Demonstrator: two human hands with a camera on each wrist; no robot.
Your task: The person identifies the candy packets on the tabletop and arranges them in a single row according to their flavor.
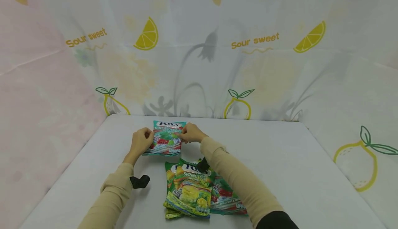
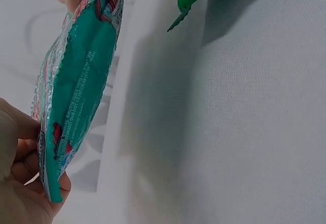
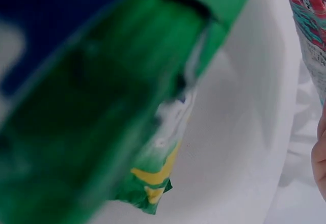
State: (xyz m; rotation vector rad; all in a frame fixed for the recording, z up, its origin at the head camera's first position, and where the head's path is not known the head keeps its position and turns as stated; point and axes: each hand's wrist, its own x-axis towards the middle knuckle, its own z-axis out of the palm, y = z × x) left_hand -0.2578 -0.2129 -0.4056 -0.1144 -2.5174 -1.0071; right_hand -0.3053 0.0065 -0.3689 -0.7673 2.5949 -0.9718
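My left hand [image 1: 142, 141] and right hand [image 1: 192, 133] pinch opposite side edges of a teal Fox's Mint Blossom candy bag [image 1: 166, 137], its printed front facing me. In the left wrist view the bag [image 2: 84, 86] stands apart from the white tabletop, casting a shadow, with the left thumb and fingers on its edge. Nearer to me, a green and yellow Fox's Spring Tea candy bag [image 1: 192, 187] overlaps another green bag [image 1: 171, 177]. A second teal bag [image 1: 224, 196] lies to their right, partly hidden by my right sleeve. A blurred green bag [image 3: 127, 81] fills much of the right wrist view.
The white table [image 1: 273, 156] spreads around the bags. Behind it hangs a pale cloth backdrop [image 1: 192, 70] printed with lemons and lettering. Dark wrist-camera pieces [image 1: 140, 181] stick out from both sleeves, the right one [image 1: 203, 165] in front of the Spring Tea bag.
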